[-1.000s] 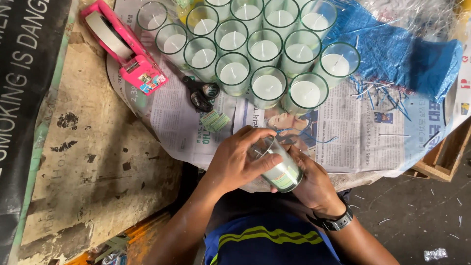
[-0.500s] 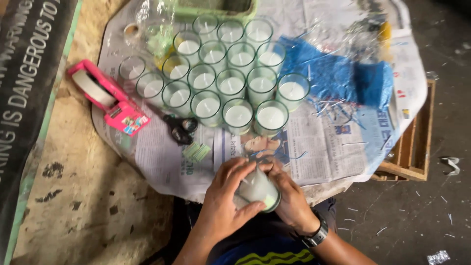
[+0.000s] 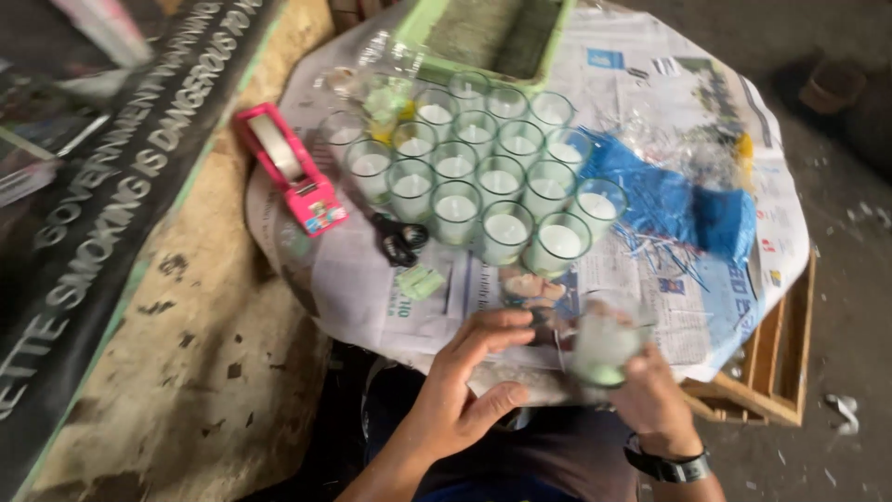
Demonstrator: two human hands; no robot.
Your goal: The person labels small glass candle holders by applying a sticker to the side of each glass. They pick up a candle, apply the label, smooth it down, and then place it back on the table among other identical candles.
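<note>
My right hand (image 3: 650, 395) grips a small glass candle jar (image 3: 604, 344) filled with white wax, held over the near edge of the newspaper-covered table (image 3: 372, 307). My left hand (image 3: 465, 381) hovers just left of the jar with fingers spread and nothing in it. A cluster of several similar wax-filled glasses (image 3: 483, 177) stands on the newspaper beyond my hands. The held jar is blurred by motion.
A pink tape dispenser (image 3: 288, 172) lies at the table's left, black scissors (image 3: 401, 240) beside the glasses. A blue plastic sheet (image 3: 678, 200) and loose wicks (image 3: 669, 260) lie at right. A green tray (image 3: 492, 37) sits at the back, a wooden crate (image 3: 771, 372) at right.
My left hand has come off the jar and opened. The right hand carried the jar to the right. The camera view shifted, showing more of the table.
</note>
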